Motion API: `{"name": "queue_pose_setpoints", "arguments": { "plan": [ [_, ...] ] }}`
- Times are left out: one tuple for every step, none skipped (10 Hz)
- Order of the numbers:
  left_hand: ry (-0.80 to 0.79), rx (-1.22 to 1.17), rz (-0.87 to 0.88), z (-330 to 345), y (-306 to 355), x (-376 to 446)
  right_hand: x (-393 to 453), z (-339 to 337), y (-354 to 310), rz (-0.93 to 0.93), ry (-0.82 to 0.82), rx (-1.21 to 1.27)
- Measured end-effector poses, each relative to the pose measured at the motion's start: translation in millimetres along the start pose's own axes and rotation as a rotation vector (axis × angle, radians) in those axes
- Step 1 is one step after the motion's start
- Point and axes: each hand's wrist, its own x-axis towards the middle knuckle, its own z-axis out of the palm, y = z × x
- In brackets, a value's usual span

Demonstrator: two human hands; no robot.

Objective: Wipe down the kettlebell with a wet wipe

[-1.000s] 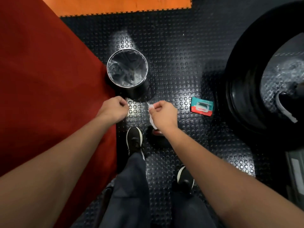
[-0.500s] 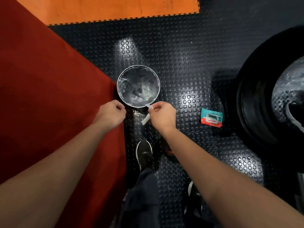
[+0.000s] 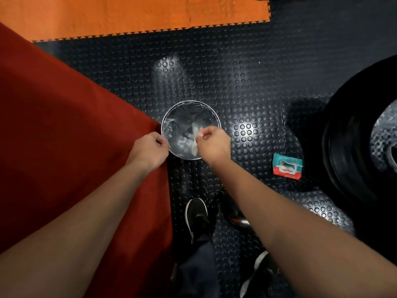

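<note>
**White wipe over bin: disposal step**

White wipe pinched between thumb and fingertips of right hand, hanging directly above the open mouth of the bin. Left hand loosely fisted beside the bin's left rim, gripping nothing visible. Bin lined with clear plastic, standing on the studded black floor at the edge of a red mat.

Kettlebell mostly hidden under the right forearm, on the floor near the feet; only a dark body and a bit of shiny handle showing. Judged: wiping finished, wipe being discarded.

To do this step well:
- Keep the wipe centred over the opening, not over the rim.
- Lower slightly before letting go; a damp wipe may cling to fingers or to the liner wall.
- Spread thumb and fingers fully for a clean drop.
- Check afterwards that nothing hangs over the rim.

Wipe pack lying on the floor right of the bin, near a black weight plate; teal and red, flap label white. Lettering too small and blurred to read; no brand legible anywhere.
</note>
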Motion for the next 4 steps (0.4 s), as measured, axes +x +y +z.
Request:
{"name": "queue_pose_setpoints", "arguments": {
  "plan": [
    [-0.009, -0.011, 0.000, -2, 1, 10, 17, 8, -6, 0.019, -0.019, 0.040],
    [-0.008, -0.028, 0.001, -6, 5, 16, 28, 15, -11, 0.058, -0.099, 0.032],
    [-0.011, -0.027, -0.008, -7, 5, 22, 31, 22, -6, 0.112, -0.147, 0.000],
    [-0.010, -0.018, -0.006, -8, 5, 21, 24, 21, 4, 0.137, -0.150, -0.028]
  ]
}}
